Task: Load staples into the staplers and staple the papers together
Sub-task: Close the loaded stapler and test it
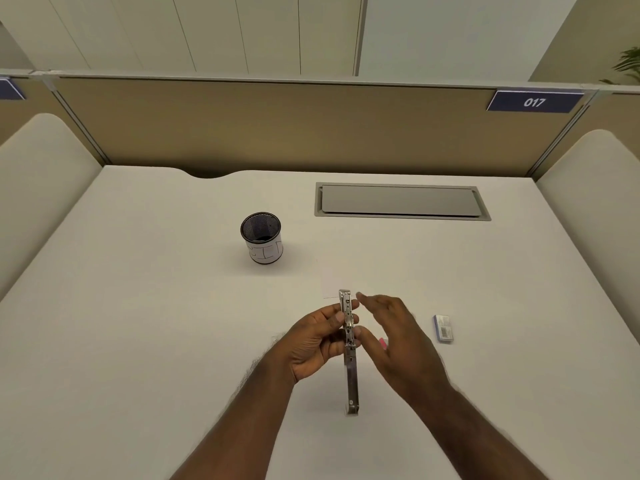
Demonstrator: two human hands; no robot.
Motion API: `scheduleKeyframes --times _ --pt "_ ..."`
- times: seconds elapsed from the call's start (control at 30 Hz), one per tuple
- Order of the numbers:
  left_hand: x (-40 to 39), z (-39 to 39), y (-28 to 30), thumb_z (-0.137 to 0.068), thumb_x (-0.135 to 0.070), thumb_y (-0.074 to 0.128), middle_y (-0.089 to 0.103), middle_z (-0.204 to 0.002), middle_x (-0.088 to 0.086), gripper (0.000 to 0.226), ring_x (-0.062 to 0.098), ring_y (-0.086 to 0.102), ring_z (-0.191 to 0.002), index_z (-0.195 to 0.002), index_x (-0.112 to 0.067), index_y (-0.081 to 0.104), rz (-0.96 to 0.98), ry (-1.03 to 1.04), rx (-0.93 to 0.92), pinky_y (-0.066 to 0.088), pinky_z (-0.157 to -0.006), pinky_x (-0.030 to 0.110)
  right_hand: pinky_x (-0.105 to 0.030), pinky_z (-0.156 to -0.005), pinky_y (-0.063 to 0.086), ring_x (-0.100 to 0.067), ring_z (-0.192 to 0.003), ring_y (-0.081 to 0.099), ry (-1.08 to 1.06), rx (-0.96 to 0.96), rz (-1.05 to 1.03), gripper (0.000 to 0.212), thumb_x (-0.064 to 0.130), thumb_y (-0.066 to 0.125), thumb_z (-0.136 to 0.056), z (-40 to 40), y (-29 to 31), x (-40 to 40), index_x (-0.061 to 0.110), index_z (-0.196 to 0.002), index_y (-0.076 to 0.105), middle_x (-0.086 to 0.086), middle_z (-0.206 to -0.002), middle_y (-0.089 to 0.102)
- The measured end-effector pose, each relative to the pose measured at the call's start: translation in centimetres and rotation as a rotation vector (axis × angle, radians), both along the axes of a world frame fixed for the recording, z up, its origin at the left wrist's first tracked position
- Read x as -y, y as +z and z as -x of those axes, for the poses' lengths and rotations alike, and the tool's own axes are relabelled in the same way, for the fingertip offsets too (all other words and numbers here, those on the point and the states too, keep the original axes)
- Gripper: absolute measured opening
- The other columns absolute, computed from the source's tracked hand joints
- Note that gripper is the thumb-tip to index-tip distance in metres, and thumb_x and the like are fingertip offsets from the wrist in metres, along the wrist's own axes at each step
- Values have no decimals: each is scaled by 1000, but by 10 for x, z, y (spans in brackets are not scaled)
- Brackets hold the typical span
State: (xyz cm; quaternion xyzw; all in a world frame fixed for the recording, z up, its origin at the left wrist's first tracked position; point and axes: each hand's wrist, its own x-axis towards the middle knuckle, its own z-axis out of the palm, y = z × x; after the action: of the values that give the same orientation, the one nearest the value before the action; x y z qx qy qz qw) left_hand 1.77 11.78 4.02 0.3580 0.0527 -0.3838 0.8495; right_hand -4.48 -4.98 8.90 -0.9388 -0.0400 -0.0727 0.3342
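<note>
Forearms come in from 6 o'clock, both hands meeting over the near middle of the desk [138,306]. Left hand [317,341] pinches the stapler [349,355] about a third down from its far end, thumb on top, fingers curled underneath. Stapler is swung fully open, one long metal strip running 12 to 6, near end hanging free. Right hand [394,337] sits just beside it at 3 o'clock, fingers straight and loosely together, thumb tip touching the rail. Motion-blurred, so can't tell if it carries a staple strip. Something pink shows under that hand, too hidden to name.

At 10 o'clock, well apart: mesh pen cup [262,237]. Paper [331,284] lies flat just past the stapler tip at 12, barely distinguishable from the desk. Staple box [443,328] at 3 o'clock, near the right hand.

Risks, my read: one-point pinch on a long open stapler, so it can pivot or snap shut on fingers; a staple strip can break if fed crooked.

Room: wide bare surface left and right, cable hatch [401,201] far at 1 o'clock, padded partitions at both side edges.
</note>
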Motion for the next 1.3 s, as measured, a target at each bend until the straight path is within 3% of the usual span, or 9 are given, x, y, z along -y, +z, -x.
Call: scheduleKeyframes --times 0.13,0.27,0.47,0.7,0.8,1.0,1.17,1.3 --pt "1 2 1 -91 -12 61 67 -92 9 33 17 66 -81 -123 -1 62 -10 -23 21 59 -79 38 -25 -80 51 -5 -117 45 23 -94 117 47 47 46 -95 -11 -1 -2 51 -140 34 20 -131 44" --pt "-1 1 1 -92 -11 59 66 -91 9 32 17 66 -80 -122 1 60 -23 -29 33 58 -83 40 -23 -85 48 -7 -122 47 21 -109 183 43 45 50 -95 -15 -1 -2 45 -138 44 16 -137 46" --pt "-1 1 0 -88 -14 61 68 -90 10 27 19 67 -80 -112 -1 67 -99 -53 43 55 -91 43 -23 -81 49 -6 -118 50 28 -130 238 41 44 54 -94 -14 5 -2 43 -134 50 17 -137 46" --pt "-2 3 -4 -86 -16 63 69 -87 11 24 19 68 -78 -104 -3 73 -116 -35 26 61 -79 37 -23 -77 47 -8 -109 54 26 -144 226 33 40 56 -93 -15 7 -6 39 -126 57 17 -127 51" --pt "-1 4 -7 -85 -17 64 69 -89 10 26 18 68 -76 -104 -2 73 -116 12 6 61 -77 35 -18 -71 39 -8 -102 55 43 -149 240 23 36 56 -94 -15 5 -9 35 -116 61 15 -115 54" --pt "2 6 -5 -85 -17 62 73 -96 14 29 20 71 -78 -108 -2 71 -145 49 3 61 -71 30 -26 -75 50 -9 -88 60 35 -132 90 11 27 63 -90 -6 -2 -10 30 -101 64 13 -97 60" --pt "3 8 -6 -89 -14 59 73 -95 14 32 21 71 -78 -116 1 65 -157 56 -23 61 -72 31 -25 -78 53 -7 -86 63 29 -106 22 7 26 66 -89 -4 -5 -9 25 -96 68 12 -94 66" --pt "3 7 -5 -87 -14 60 72 -96 16 26 21 70 -74 -107 -2 71 -150 79 -31 61 -72 33 -22 -75 54 -5 -81 63 16 -77 -46 4 24 72 -86 -6 -5 -5 24 -89 70 14 -86 67"
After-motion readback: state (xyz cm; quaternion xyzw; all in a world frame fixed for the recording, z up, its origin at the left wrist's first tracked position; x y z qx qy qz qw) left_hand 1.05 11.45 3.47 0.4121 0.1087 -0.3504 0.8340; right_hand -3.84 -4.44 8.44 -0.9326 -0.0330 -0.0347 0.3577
